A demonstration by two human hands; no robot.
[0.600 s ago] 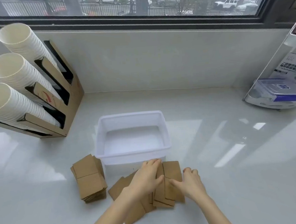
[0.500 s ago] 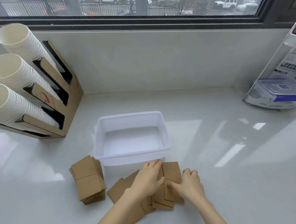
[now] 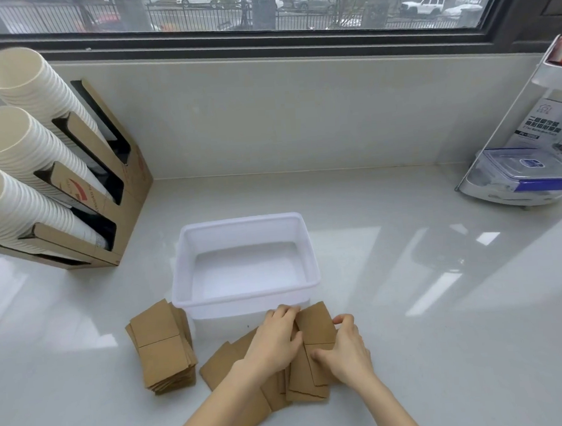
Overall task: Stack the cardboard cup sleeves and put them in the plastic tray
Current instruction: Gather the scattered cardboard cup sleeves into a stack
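An empty white plastic tray [image 3: 310, 260] stands in the middle of the white counter. Just in front of it lies a loose spread of flat brown cardboard cup sleeves [image 3: 316, 326]. My left hand [image 3: 276, 340] presses down on the left side of this spread, fingers towards the tray. My right hand [image 3: 345, 350] grips the right edge of the top sleeves, thumb on top. More sleeves [image 3: 221, 364] fan out to the left under my left wrist. A neat stack of sleeves [image 3: 161, 347] sits apart at the tray's front left corner.
A cardboard dispenser [image 3: 120, 196] with three rows of white paper cups [image 3: 15, 137] stands at the left. At the right, a white rack [image 3: 509, 195] holds a clear box with a blue lid. A wall and window sill run behind.
Both hands have closed in on the top sleeves and squared them a little; my right hand now reaches further up the right edge. The tray and the left stack are unmoved.
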